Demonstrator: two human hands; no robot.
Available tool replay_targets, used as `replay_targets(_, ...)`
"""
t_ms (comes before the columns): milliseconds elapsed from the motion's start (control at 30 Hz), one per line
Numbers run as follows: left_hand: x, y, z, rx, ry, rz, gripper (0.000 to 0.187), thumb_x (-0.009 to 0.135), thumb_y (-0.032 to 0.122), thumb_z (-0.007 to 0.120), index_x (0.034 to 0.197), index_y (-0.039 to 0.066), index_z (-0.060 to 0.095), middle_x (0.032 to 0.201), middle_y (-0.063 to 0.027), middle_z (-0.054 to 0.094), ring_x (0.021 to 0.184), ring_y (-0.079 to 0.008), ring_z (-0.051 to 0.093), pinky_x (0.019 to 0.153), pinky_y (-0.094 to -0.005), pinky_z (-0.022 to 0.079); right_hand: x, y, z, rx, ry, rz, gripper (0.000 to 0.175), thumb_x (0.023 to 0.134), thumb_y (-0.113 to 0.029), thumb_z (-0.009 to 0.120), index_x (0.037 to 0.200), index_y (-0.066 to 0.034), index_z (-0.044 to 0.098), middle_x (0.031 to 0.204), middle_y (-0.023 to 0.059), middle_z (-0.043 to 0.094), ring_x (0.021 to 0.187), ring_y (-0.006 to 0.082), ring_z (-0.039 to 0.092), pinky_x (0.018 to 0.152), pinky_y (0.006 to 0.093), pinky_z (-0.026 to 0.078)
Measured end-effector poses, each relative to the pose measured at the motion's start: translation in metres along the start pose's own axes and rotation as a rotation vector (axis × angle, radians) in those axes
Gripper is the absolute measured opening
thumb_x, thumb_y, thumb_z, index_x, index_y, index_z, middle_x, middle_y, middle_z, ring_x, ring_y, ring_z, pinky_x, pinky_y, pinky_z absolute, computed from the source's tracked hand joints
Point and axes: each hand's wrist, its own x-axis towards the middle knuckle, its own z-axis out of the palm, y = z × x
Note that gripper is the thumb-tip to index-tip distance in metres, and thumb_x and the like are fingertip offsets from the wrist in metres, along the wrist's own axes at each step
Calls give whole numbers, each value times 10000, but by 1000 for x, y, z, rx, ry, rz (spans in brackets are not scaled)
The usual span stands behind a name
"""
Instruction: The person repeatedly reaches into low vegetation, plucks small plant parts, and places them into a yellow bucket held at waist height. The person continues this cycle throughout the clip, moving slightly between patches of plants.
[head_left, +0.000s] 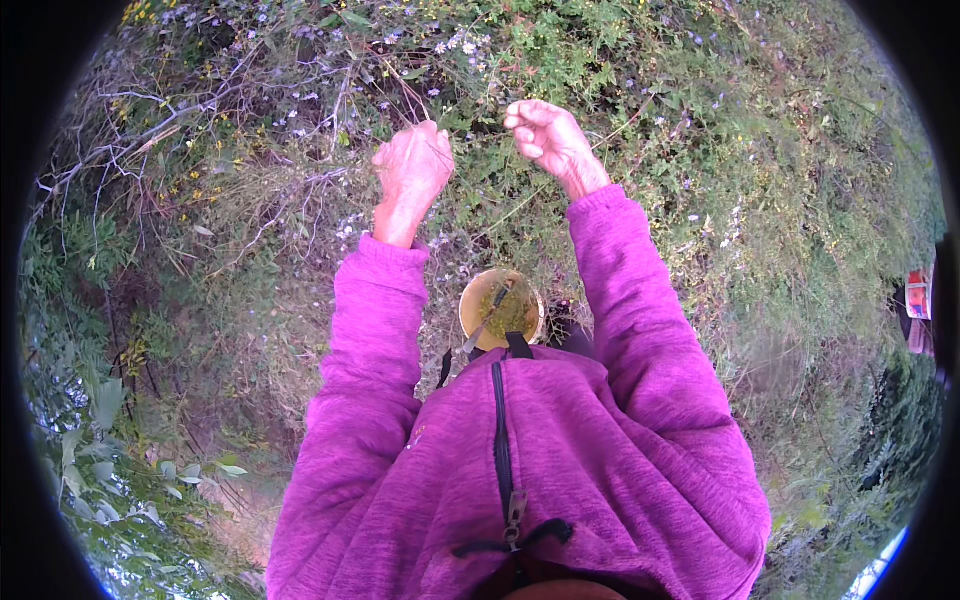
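Note:
My left hand (414, 163) is closed in a fist above the undergrowth. Thin reddish-brown plant stems (409, 94) run into its far side, where the fingers are hidden from me. To its right, my right hand (551, 136) is raised with the fingers curled in and the fingertips near the thumb. Whether something small sits between those fingertips is too fine to make out. Below both hands, close to my waist, hangs or stands a pale yellowish bucket (471, 304). Small yellow-green plant pieces (516, 313) lie inside it, and a strap-like handle crosses its opening.
Dense wild plants with pale purple daisy-like flowers (455, 46) and small yellow blooms surround me. Bare grey branches (176, 116) spread at upper left. Broad leaves (109, 401) grow at lower left. At the far right edge is a red-and-white container (918, 294), partly cut off.

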Motion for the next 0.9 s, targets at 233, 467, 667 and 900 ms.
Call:
replay_targets(233, -13, 10, 4, 147, -39, 74, 223, 848, 252, 515, 772, 58, 595, 731, -161, 628, 670, -342, 616, 635, -453, 452, 72, -28, -51, -177, 509, -173, 190, 923, -103, 470, 946, 31, 604, 684, 26, 543, 488, 75, 400, 374, 221, 300)
replay_targets(467, -13, 12, 3, 146, -6, 111, 209, 845, 250, 528, 770, 65, 589, 710, -138, 615, 672, -317, 613, 646, -440, 443, 88, -26, -67, -131, 686, -182, 134, 889, -94, 524, 909, -21, 635, 592, -39, 473, 447, 63, 355, 369, 221, 264)
replay_targets(667, -9, 15, 3, 189, 5, 146, 203, 849, 244, 522, 786, 62, 589, 725, -138, 618, 679, -319, 613, 650, -444, 441, 104, -29, -79, -384, 844, -190, 55, 830, -138, 646, 819, -86, 635, 568, -14, 509, 432, 93, 408, 377, 256, 314)
replay_targets(900, 1, 16, 3, 208, 5, 148, 191, 845, 233, 536, 780, 64, 594, 728, -123, 621, 682, -300, 619, 655, -435, 436, 121, -28, -117, -824, 635, 214, 158, 806, -189, 665, 750, -47, 623, 626, 17, 576, 465, 122, 494, 390, 286, 371)
